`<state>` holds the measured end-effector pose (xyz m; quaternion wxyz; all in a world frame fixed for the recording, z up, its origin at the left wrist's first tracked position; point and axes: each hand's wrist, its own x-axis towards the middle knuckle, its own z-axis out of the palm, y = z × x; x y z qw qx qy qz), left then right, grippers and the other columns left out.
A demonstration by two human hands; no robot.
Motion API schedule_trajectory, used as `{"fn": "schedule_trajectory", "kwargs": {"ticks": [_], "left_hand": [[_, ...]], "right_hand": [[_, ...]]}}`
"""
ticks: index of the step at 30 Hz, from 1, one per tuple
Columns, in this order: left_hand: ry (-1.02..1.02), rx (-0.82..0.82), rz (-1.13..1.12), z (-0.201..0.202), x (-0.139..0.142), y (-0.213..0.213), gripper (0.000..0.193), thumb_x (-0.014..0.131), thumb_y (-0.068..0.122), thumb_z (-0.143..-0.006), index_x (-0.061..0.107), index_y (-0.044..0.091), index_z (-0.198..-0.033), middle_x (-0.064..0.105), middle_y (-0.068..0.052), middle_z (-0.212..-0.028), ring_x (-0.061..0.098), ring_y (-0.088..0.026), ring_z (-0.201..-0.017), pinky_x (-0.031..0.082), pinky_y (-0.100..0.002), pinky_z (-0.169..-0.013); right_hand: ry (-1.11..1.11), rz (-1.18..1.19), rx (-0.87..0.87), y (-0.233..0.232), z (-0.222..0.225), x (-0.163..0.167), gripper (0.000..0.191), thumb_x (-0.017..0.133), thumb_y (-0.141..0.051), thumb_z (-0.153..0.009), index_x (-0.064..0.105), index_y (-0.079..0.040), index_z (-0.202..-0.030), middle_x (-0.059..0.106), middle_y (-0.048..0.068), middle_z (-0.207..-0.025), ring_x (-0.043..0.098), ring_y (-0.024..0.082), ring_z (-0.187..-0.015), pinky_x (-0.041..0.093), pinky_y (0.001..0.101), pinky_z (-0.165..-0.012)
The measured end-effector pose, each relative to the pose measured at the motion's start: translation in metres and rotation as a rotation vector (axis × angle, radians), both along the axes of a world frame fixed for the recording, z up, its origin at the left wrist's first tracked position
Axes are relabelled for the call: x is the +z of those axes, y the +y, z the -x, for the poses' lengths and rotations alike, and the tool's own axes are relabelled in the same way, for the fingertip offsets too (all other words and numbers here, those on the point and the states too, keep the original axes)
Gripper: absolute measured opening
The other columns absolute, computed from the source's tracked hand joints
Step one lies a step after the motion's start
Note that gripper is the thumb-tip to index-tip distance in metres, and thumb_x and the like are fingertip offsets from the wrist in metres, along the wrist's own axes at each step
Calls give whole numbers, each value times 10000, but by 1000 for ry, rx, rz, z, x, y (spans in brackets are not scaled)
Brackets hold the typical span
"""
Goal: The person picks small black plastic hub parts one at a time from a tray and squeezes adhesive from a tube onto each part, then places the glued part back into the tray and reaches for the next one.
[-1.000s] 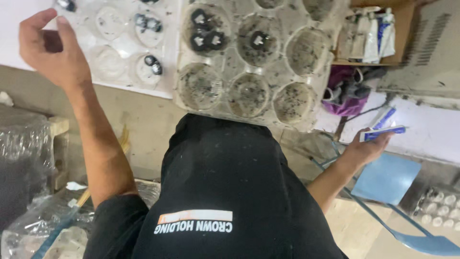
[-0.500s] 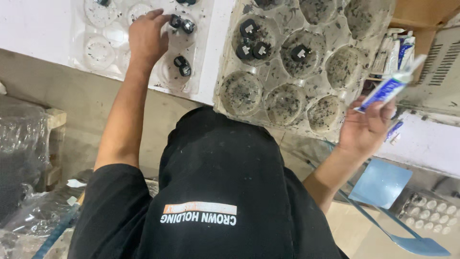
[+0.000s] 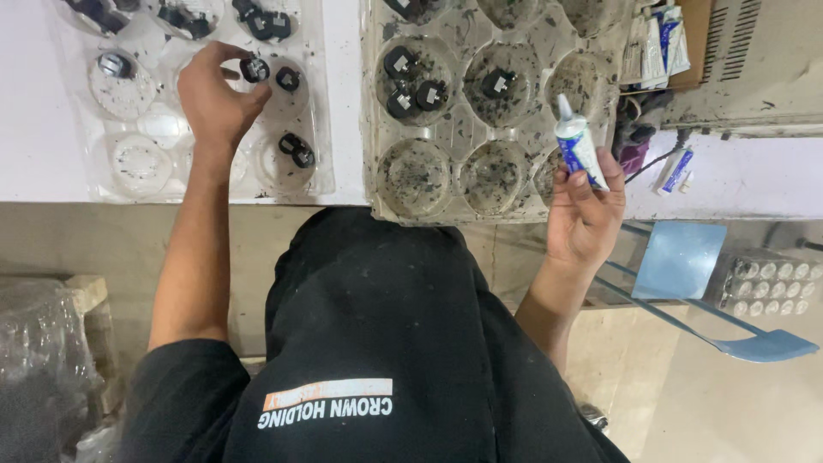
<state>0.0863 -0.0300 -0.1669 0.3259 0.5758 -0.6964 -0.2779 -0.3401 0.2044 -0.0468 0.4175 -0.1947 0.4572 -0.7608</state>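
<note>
My left hand point(image 3: 213, 96) reaches over a clear plastic tray point(image 3: 129, 167) with round wells and pinches a small black part point(image 3: 255, 69) between its fingertips. More black parts point(image 3: 296, 150) lie in the wells beside it. My right hand point(image 3: 585, 214) grips a white and blue tube point(image 3: 579, 146) with its nozzle pointing away from me, at the near right edge of a dirty speckled tray point(image 3: 446, 176). That tray holds a few black parts point(image 3: 407, 86) in its far wells.
Both trays rest on a white table point(image 3: 34, 129). Another small tube point(image 3: 677, 169) lies on the table at the right, with more tubes in a cardboard box point(image 3: 660, 39). A blue chair point(image 3: 686, 261) and a tray of small items point(image 3: 763, 283) are below right. Plastic bags point(image 3: 39, 360) sit lower left.
My left hand came down from the table's far side onto the clear tray and closed on a black part. My right hand raised the tube from the side up to the dirty tray.
</note>
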Motion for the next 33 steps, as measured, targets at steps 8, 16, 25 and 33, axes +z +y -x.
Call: {"fn": "schedule_trajectory", "kwargs": {"ticks": [8,16,25,33], "left_hand": [[1208,-314,-283,59,92,20,512,836,-142,-906,613,21,-1336,745,-137,-1178,729,-166,-1046,625,-281,-927],[1034,-441,-208,107,197,71,469,731,-215,-895,634,7,-1296,696,-92,-1279,694,-117,-1105,614,-268,-980],[991,-420,-232,104,216,83,477,639,-235,-934,638,-8,-1353,691,-75,-1333,698,-89,-1076,615,-236,-928],[1021,-455,-271,108,203,78,487,593,-252,-934,626,-30,-1367,682,-86,-1357,689,-92,-1082,620,-248,-961]], "right_hand": [[498,133,-60,-21,-69,43,346,828,20,-934,663,12,-1238,681,184,-1263,678,248,-1080,584,333,-946],[1093,138,-178,-20,-117,95,294,896,44,-834,692,-6,-1040,692,123,-1080,664,245,-1038,588,301,-828],[1303,159,-233,-24,-121,105,333,945,49,-791,688,-27,-988,696,95,-1013,680,259,-969,583,330,-820],[1432,181,-203,-30,-117,112,329,886,170,-775,701,-54,-930,705,92,-943,703,251,-931,588,303,-741]]}}
